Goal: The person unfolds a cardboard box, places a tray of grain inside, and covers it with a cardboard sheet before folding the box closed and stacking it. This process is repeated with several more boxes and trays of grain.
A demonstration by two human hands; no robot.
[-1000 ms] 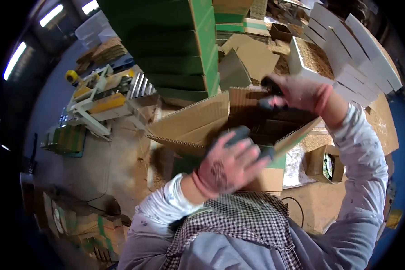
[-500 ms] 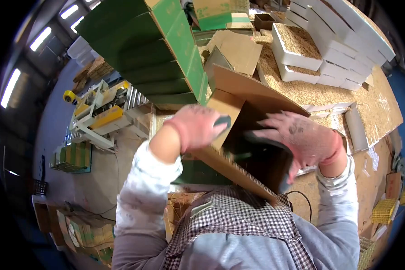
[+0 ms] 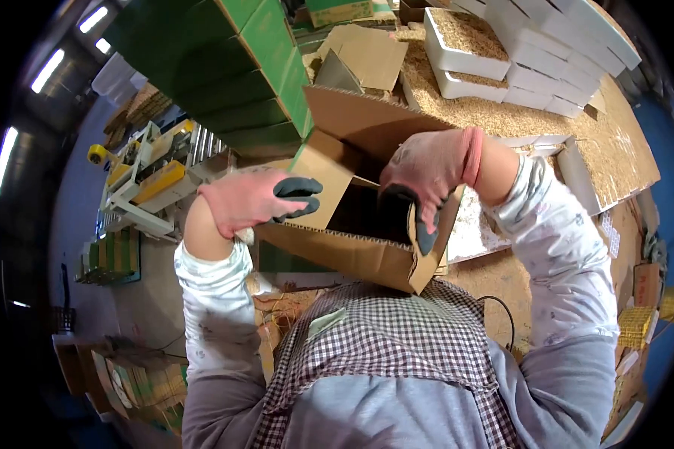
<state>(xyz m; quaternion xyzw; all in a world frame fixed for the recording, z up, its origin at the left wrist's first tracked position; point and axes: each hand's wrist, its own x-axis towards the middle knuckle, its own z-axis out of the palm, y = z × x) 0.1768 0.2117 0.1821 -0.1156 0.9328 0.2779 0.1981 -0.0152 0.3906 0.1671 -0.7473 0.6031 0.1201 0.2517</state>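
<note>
An open cardboard box (image 3: 344, 258) sits in front of my chest, its brown flaps standing up around a dark interior. My left hand (image 3: 251, 198), in a pink glove with dark fingertips, grips the box's left edge with curled fingers. On the opposite side, my right hand (image 3: 430, 168), gloved the same way, bends down over the opening. Its fingers are wrapped around the right-hand flap, some reaching inside the box. The bottom of the box is too dark to make out.
Green cartons (image 3: 266, 67) are stacked high at the back left. White trays (image 3: 468, 49) of wood shavings stand at the back right on a shavings-covered table (image 3: 621, 161). A loose cardboard sheet (image 3: 367, 56) lies behind the box. A roller conveyor machine (image 3: 153, 172) stands left.
My right hand has turned from spread fingers over the opening to gripping the right flap. My left hand has shifted left and slightly down. The box now sits more level.
</note>
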